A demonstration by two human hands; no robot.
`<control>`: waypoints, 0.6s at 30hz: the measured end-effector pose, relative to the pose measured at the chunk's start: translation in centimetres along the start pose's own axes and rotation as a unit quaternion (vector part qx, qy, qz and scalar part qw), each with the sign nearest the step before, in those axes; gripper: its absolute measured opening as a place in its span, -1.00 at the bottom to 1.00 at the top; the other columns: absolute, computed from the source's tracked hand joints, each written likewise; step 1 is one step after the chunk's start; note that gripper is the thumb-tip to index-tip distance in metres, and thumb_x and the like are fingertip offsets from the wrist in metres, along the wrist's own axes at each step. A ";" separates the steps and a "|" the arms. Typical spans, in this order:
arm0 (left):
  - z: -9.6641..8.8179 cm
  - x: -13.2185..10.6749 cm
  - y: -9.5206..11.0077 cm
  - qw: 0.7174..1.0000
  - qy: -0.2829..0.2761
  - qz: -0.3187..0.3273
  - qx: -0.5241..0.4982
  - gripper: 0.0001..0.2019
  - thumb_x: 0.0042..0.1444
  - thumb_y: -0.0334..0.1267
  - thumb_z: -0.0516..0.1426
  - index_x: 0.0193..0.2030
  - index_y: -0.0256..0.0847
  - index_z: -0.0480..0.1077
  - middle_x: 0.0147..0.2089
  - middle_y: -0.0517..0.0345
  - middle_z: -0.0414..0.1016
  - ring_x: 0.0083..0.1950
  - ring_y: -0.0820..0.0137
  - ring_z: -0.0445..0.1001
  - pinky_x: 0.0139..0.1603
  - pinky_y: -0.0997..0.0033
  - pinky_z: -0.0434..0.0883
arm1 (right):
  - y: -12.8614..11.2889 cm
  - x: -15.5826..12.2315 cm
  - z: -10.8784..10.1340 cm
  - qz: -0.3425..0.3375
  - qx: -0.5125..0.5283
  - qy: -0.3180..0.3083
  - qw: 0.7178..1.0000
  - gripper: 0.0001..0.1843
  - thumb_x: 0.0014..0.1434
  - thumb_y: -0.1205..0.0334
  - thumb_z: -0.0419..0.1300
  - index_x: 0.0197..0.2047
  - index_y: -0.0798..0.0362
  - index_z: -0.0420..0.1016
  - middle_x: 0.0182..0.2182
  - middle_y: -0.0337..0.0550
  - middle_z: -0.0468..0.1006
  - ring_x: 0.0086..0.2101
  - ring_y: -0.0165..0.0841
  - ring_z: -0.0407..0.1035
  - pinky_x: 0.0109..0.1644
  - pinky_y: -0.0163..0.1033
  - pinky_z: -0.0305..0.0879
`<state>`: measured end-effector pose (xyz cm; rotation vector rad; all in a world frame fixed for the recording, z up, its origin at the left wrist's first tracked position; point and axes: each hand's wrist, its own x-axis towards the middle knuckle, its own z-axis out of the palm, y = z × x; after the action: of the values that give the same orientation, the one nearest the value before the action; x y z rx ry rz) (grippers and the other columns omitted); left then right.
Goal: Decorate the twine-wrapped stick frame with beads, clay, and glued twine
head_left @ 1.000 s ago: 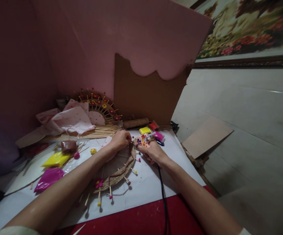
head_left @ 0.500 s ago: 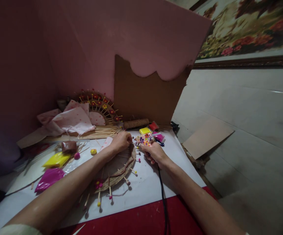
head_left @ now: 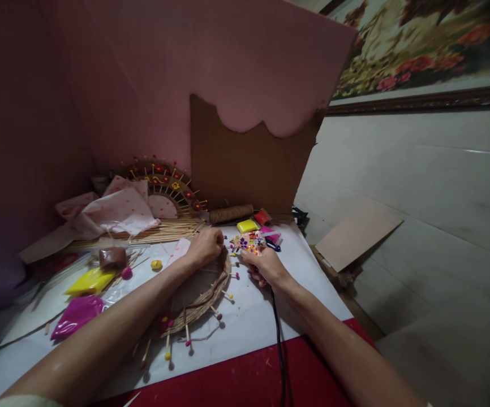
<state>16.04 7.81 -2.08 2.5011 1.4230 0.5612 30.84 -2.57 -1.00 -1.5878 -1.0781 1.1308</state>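
Observation:
A round woven disc (head_left: 198, 294) lies on white paper, with bead-tipped sticks poking out around its rim. My left hand (head_left: 205, 247) rests closed on the disc's far rim, fingers curled over the edge. Just to its right, my right hand (head_left: 266, 265) is wrapped round a brightly patterned glue gun (head_left: 248, 243). The gun's nose points at the rim close to my left fingers. Its black cord (head_left: 278, 339) runs back toward me across the paper and the red table edge.
Yellow (head_left: 87, 280) and magenta (head_left: 77, 314) clay packets and a brown block (head_left: 111, 257) lie at the left. At the back are a stick bundle (head_left: 160, 232), pink cloth (head_left: 117, 209), a decorated disc (head_left: 164, 183), a twine spool (head_left: 230, 213) and a cardboard backdrop (head_left: 245, 164).
Both hands stay at the disc's far rim. My right hand with the glue gun has edged slightly closer to my left hand. The view has drifted a little.

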 end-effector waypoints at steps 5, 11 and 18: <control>0.1 0.0 0.0 1.000 -0.005 0.001 0.007 -0.82 -0.04 -0.40 0.10 -0.33 -0.22 0.53 -0.26 0.01 0.56 -0.20 0.29 0.46 -0.19 0.40 0.31 | 0.1 -0.2 -0.1 -0.012 0.009 -0.007 1.000 -0.71 0.06 0.14 0.17 -0.57 0.04 0.17 -0.78 -0.44 0.17 -0.79 -0.60 -0.01 -0.81 -0.48 -0.12; 0.1 0.1 0.1 1.000 -0.010 0.018 0.005 -0.77 -0.05 -0.42 0.07 -0.33 -0.25 0.55 -0.27 -0.02 0.57 -0.22 0.30 0.47 -0.19 0.42 0.32 | 0.4 -0.1 -0.1 -0.017 0.048 -0.018 0.999 -0.70 0.04 0.10 0.16 -0.56 0.04 0.17 -0.74 -0.43 0.18 -0.79 -0.62 -0.04 -0.81 -0.48 -0.12; -0.2 -0.1 -0.4 0.999 0.013 0.037 -0.014 -0.68 -0.05 -0.51 0.02 -0.23 -0.24 0.53 -0.22 0.04 0.56 -0.17 0.32 0.45 -0.14 0.43 0.33 | 0.4 -0.2 -0.1 -0.021 0.084 -0.017 0.996 -0.66 0.00 0.02 0.19 -0.56 0.04 0.16 -0.71 -0.42 0.20 -0.79 -0.63 -0.05 -0.82 -0.49 -0.13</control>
<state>15.58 7.96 -2.09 2.5420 1.3273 0.6257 30.97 -2.88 -1.36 -1.4136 -1.0069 1.1909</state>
